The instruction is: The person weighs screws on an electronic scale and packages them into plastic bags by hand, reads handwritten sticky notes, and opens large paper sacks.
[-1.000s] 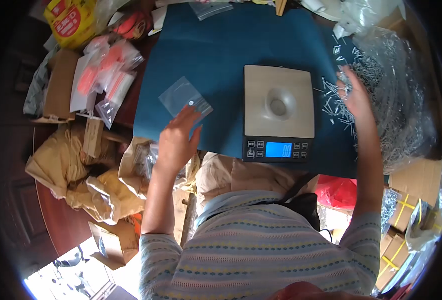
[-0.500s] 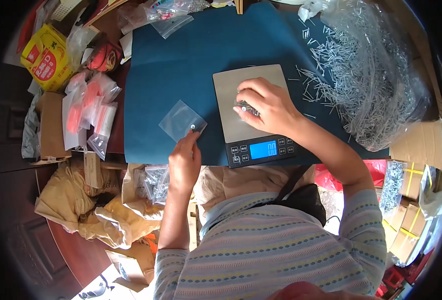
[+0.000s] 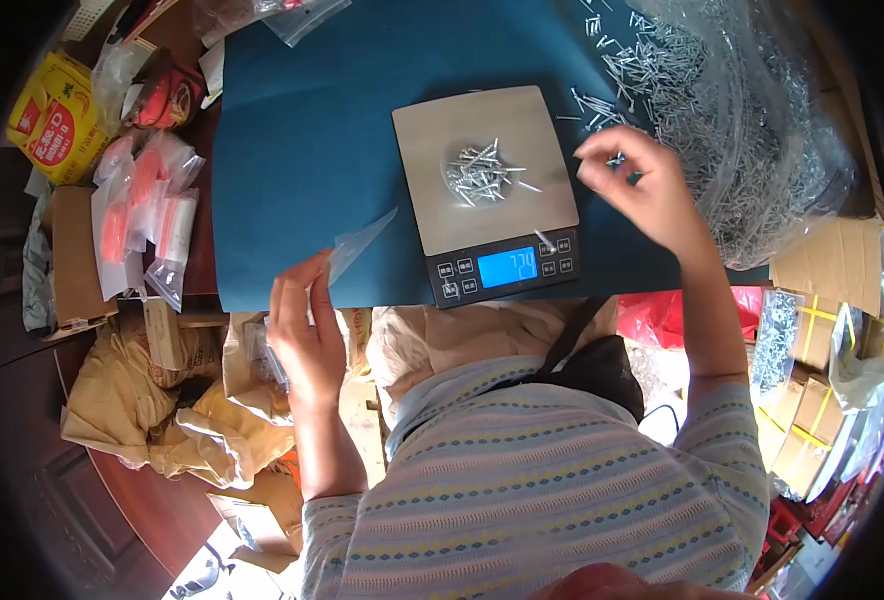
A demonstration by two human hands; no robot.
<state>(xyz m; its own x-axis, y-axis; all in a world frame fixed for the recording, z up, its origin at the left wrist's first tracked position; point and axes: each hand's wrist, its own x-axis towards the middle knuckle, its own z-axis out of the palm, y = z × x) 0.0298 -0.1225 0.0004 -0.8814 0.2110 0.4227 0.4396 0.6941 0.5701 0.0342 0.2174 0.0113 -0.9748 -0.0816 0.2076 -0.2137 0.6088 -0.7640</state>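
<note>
A small heap of screws (image 3: pixel 480 175) lies on the silver plate of a digital scale (image 3: pixel 422 215), with one loose screw at its right side. Lit digits show on the blue display (image 3: pixel 507 268). Another screw (image 3: pixel 545 239) is near the scale's buttons. My left hand (image 3: pixel 304 325) pinches the edge of a clear plastic bag (image 3: pixel 360 246), which is tilted up left of the scale. To the right of the scale, my right hand (image 3: pixel 637 185) hovers with thumb and fingers apart. Its fingers point left, and I see nothing gripped in them.
A large clear bag (image 3: pixel 762 130) of screws spills onto the blue mat (image 3: pixel 307 150) at the right. Packets with pink contents (image 3: pixel 147 205), a yellow bag (image 3: pixel 57 120) and a cardboard box (image 3: pixel 74 240) stand at the left. Brown paper (image 3: pixel 127 390) lies below.
My right hand has let go of the screws on the scale and moved right. My left hand has lifted the plastic bag off the mat. The display has changed from zero.
</note>
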